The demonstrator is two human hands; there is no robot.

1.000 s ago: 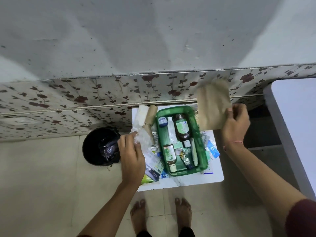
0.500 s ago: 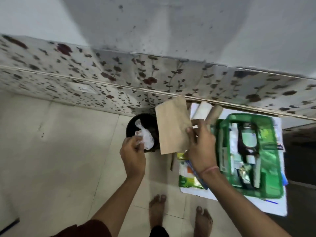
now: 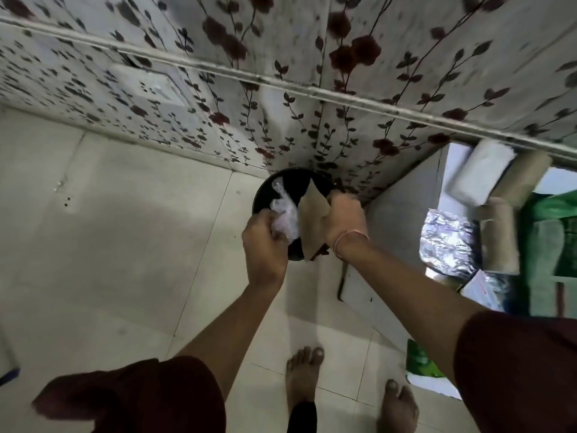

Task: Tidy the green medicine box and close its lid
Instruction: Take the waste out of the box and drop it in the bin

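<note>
Both hands hang over a black round bin [image 3: 265,190] that stands on the floor against the wall. My left hand [image 3: 263,242] grips a crumpled clear plastic wrapper [image 3: 285,210] above the bin's mouth. My right hand [image 3: 343,218] holds a brown paper envelope [image 3: 312,220], which points down into the bin. The green medicine box [image 3: 552,239] shows only as a blurred strip at the right edge, on a low white table [image 3: 402,207]. Its contents and lid are out of sight.
Beside the box on the table lie a silver foil pack [image 3: 446,242], brown bandage rolls [image 3: 499,235], a white roll [image 3: 484,173] and a green sachet [image 3: 421,360] at the front edge. A flower-patterned wall panel rises behind. My bare feet stand on pale floor tiles.
My view swung left, away from the table toward the bin. Both hands carried the wrapper and the envelope from the table over to the bin and lowered them into its mouth.
</note>
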